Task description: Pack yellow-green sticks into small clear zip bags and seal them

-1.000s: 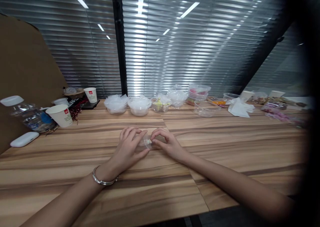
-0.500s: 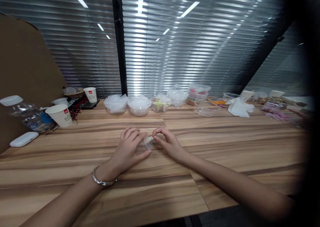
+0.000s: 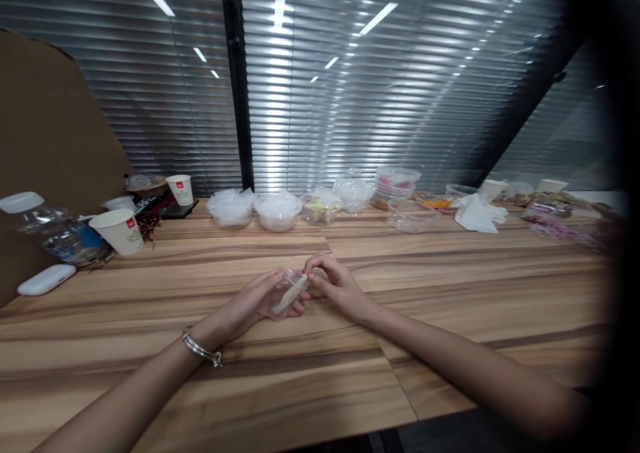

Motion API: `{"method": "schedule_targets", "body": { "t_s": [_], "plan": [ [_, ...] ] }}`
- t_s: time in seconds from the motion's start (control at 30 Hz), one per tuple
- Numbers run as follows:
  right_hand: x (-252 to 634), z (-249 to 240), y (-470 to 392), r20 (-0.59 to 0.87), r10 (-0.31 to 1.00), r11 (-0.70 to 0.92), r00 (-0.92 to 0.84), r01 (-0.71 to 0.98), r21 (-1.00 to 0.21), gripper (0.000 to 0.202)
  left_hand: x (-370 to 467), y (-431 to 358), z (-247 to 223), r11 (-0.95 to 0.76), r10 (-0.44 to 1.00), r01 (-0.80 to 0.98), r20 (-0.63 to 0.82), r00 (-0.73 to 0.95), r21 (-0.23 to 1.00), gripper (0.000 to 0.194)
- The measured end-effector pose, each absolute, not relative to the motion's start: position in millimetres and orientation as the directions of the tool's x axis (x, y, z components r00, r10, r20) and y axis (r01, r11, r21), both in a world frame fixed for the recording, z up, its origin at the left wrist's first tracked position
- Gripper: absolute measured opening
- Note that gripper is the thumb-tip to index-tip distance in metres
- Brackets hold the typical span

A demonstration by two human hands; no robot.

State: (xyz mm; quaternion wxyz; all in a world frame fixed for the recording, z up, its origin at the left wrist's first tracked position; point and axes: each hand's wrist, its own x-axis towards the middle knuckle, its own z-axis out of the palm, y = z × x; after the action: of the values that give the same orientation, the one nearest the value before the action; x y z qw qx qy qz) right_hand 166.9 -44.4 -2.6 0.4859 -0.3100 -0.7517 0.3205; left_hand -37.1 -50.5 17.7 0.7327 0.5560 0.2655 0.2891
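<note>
Ctr of frame: our L hand (image 3: pixel 263 301) is curled round a clear plastic piece (image 3: pixel 280 306) (bag or small cup, can't tell), fingers wrapped behind & coming out on its R side. R hand (image 3: pixel 336 284) has thumb & index together, apparently pinched on the upper end of a pale strip (image 3: pixel 290 296) that shows along or thru the plastic, slanting from lower L to upper R; can't tell how much is inside. We'd guess L cradles from behind b/c the thin plastic would give w/o backing, which leaves R only the fine pinch. Both forearms lie low over the tabletop (image 3: pixel 225 386), prob. for steadiness. Row of plastic bowls (image 3: pixel 278 213) sits toward the back, mid-frame, prob. for elbow room; paper cup (image 3: pixel 120 232) & bottle (image 3: pixel 67 233) are off at the L side, white tissue (image 3: pixel 479 213) back R, likewise out of the arms' way. Vs. ½ sec ago: L hand has rolled over. Then it was palm-down w/ its back up, covering most of the plastic; now it's turned on its side, plastic tipped & in plain view, strip seen much longer. Bracelet (image 3: pixel 201 350) swung round w/ the wrist. R hand's pinch approx same spot; bowls, cup, tissue unchanged as far as we can see.
</note>
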Motion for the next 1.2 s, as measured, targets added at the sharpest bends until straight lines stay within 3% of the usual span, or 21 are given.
{"method": "schedule_targets", "body": {
  "t_s": [0.1, 0.23, 0.73, 1.2],
  "plan": [
    [166.3, -1.7, -44.4, 0.528, 0.778, 0.599, -0.341, 0.153, -0.786, 0.014, -38.3, -49.3, 16.7, 0.388, 0.661, -0.18, -0.137, 0.738, 0.904, 0.046],
    [166.3, -0.8, -44.4, 0.522, 0.775, 0.599, -0.357, 0.15, -0.786, 0.017, -39.1, -48.2, 17.2, 0.489, 0.628, -0.219, -0.166, 0.76, 0.844, 0.047],
    [167.1, -3.1, -40.6, 0.518, 0.705, 0.634, -0.484, 0.102, -0.767, 0.034, -40.8, -43.3, 17.0, 0.514, 0.657, -0.296, -0.147, 0.74, 0.805, 0.049],
    [168.9, -4.5, -38.8, 0.509, 0.736, 0.609, -0.445, 0.107, -0.786, 0.022, -41.8, -45.7, 13.0, 0.51, 0.608, -0.182, -0.202, 0.768, 0.841, 0.05]
  ]
}}
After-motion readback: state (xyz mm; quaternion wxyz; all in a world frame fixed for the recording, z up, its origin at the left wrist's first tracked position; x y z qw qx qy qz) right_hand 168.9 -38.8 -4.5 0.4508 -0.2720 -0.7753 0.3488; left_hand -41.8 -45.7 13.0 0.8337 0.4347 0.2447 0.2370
